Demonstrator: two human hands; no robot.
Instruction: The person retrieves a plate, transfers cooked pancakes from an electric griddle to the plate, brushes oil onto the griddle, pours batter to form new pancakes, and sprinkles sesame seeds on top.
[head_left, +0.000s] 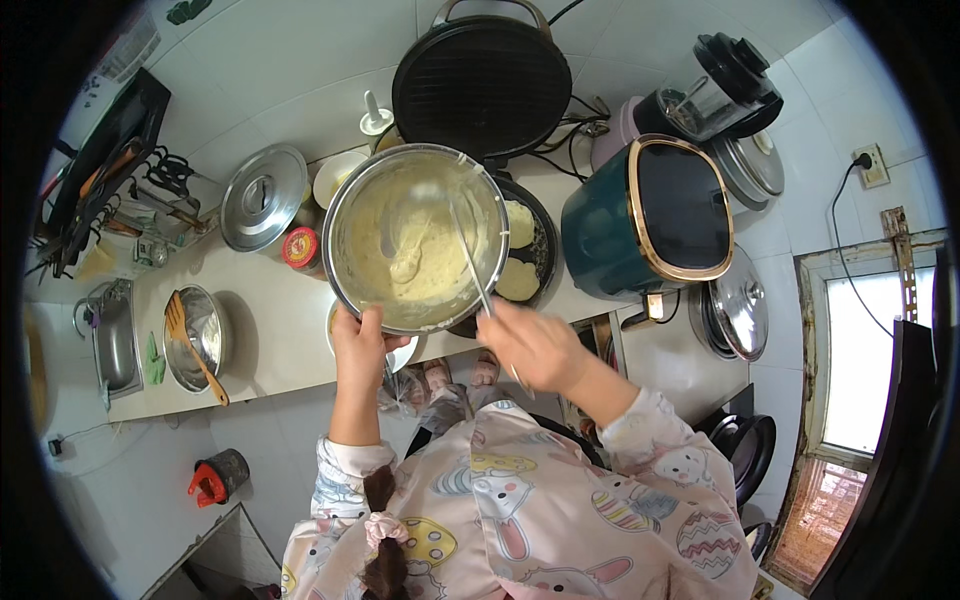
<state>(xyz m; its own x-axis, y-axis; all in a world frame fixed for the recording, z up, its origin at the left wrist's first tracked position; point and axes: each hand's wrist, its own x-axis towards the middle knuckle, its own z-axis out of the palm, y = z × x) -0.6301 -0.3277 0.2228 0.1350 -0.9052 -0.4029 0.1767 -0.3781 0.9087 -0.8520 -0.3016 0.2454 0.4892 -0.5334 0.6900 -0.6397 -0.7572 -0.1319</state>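
Observation:
My left hand (361, 349) grips the near left rim of a metal mixing bowl (336, 281), tilted and raised over the counter. Thick pale yellow batter (420, 255) coats its inside. In my right hand (532, 345) is the handle of a metal utensil (469, 259), whose blurred head is in the batter near the far side. Behind the bowl stands an electric griddle with its round ridged lid (482, 86) raised. Two pale batter rounds (517, 280) lie on its dark lower plate (544, 259), which the bowl partly hides.
Left of the bowl are a red-lidded jar (301, 248), a steel pot lid (264, 196) and a steel bowl (178, 352) with a wooden slotted turner (196, 345) across it. A green air fryer (611, 225) stands right of the griddle. A white plate (401, 356) is partly beneath the mixing bowl.

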